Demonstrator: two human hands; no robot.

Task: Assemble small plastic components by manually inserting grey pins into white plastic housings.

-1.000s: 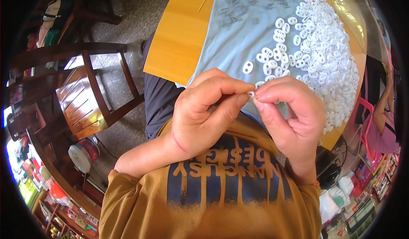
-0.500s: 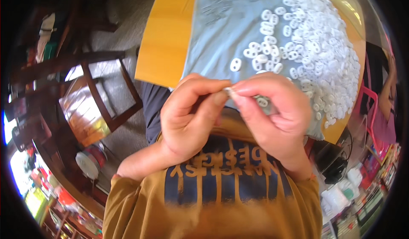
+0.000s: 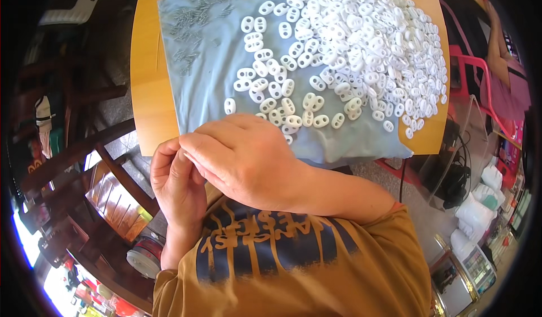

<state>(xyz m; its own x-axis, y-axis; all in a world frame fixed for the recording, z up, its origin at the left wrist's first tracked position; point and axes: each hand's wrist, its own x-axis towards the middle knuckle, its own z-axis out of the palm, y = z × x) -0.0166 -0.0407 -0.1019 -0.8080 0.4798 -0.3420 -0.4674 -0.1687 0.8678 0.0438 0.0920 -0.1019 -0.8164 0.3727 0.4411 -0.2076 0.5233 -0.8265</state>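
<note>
Both hands have dropped away from the heap and swung to the person's left, meeting just off the table's near edge. The right hand (image 3: pixel 248 159) now lies across the front, knuckles up, fingertips tucked against the left hand (image 3: pixel 178 184). A moment ago a small white piece showed pinched between the two sets of fingertips; now the right hand covers that spot, so whether anything is held, or how tightly the fingers close, cannot be told. The fitting seems to be going on out of sight, close to the body.

The supply sits ahead: a big heap of white two-hole plastic pieces (image 3: pixel 367 40) on a grey-blue cloth (image 3: pixel 197 85), strays trailing toward the near edge. A scatter of small grey metal pins (image 3: pixel 195 20) lies at the cloth's far left corner. The cloth covers most of an orange table (image 3: pixel 148 108).

As for packaging: white bags or wrapped bundles (image 3: pixel 480 204) stand on the floor at right, boxes beyond them too blurred to read. A round tin with a red band (image 3: pixel 144 255) sits lower left beside wooden chairs (image 3: pixel 107 187).
</note>
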